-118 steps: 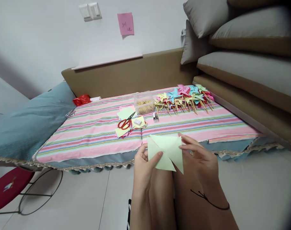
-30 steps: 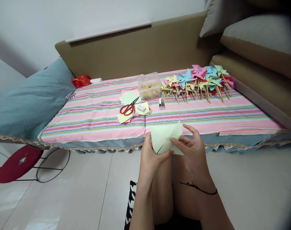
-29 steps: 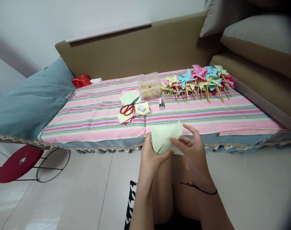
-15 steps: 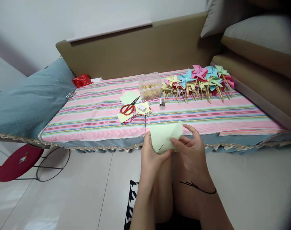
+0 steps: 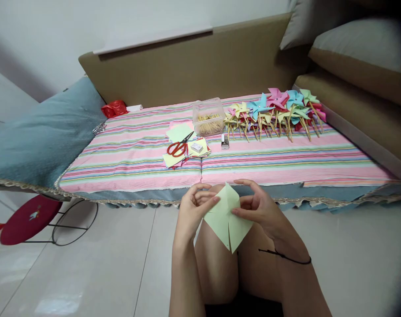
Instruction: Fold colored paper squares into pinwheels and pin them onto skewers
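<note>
**Here, a slit pale green paper square [image 5: 222, 218] lies between two hands**

A long brown sofa backrest [image 5: 187, 66] spans the far side, with a pink multicolour-striped cloth [image 5: 131, 154] spread across the seat before it. On the cloth, far right, lies a heap of coloured paper pinwheels on wooden sticks [image 5: 260, 105]; just to its left stands a clear plastic box [image 5: 209, 104] of sticks. Nearer and further left, red-handled scissors [image 5: 183, 141] rest on loose paper, just beside a small white box [image 5: 197, 147].

At the near side, over the knees, the left hand [image 5: 194, 209] pinches the square's left edge, and the right hand [image 5: 258, 207] grips it from the right, index finger lifted free. The square's longer diagonal runs far to near, a slit opening its near corner. The right thumb sits closer to its centre than the left.
</note>
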Tool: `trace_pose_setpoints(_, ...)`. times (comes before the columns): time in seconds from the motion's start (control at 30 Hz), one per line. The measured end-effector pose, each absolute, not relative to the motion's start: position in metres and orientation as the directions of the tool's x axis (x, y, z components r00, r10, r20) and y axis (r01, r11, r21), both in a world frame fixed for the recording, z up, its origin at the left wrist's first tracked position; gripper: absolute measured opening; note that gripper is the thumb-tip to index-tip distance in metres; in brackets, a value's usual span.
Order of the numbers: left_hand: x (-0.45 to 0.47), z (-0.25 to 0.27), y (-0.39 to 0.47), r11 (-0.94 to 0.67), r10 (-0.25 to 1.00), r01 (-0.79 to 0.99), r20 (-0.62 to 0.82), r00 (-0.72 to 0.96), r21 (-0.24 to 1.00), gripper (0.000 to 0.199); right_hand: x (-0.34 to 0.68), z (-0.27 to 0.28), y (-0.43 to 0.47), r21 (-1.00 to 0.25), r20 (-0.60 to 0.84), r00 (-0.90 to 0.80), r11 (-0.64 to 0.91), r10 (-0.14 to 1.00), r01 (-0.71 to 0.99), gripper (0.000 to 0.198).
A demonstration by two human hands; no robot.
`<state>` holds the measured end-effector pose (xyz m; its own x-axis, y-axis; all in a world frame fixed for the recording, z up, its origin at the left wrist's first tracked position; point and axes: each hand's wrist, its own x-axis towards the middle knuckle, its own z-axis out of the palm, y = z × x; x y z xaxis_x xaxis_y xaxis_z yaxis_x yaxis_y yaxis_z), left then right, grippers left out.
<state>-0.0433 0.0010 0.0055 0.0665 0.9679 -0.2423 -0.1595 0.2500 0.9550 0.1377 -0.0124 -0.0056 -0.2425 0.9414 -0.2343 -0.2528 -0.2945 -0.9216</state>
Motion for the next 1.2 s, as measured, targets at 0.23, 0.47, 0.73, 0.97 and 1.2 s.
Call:
trace_pose_setpoints(0.23, -0.0433, 0.0054, -0.0012, 0.164, 0.986, -0.11, -0.16, 0.049, 0.98, 0.029, 0.1393, -0.0094, -0.0114, -0.922, -0.268, -0.255, -0.324, 0.929, -0.211, 0.07)
trace_pose_setpoints(0.47, -0.0509, 0.0073, -0.0035, 0.003, 0.978, 0.053, -0.014, 0.207, 0.999, 0.01, 0.1384, -0.0129, -0.0099, -0.933, -0.256, -0.216, -0.299, 0.942, -0.199, 0.069)
trace_pose_setpoints(0.73, -0.0467, 0.0089, -0.0029, -0.003, 0.973, 0.06, -0.011, 0.231, 0.998, 0.011, 0.1371, -0.0124, -0.0084, -0.943, -0.245, -0.192, -0.279, 0.95, -0.181, 0.069)
trace_pose_setpoints(0.97, -0.0425, 0.005, -0.003, 0.09, 0.968, 0.039, -0.096, 0.231, 0.995, 0.023, 0.1367, -0.013, -0.0087, -0.94, -0.245, -0.193, -0.282, 0.95, -0.194, 0.068)
trace_pose_setpoints(1.2, -0.0413, 0.0035, -0.0033, 0.159, 0.96, 0.095, -0.177, 0.218, 0.983, 0.023, 0.1365, -0.0103, -0.0095, -0.941, -0.242, -0.212, -0.282, 0.947, -0.184, 0.068)
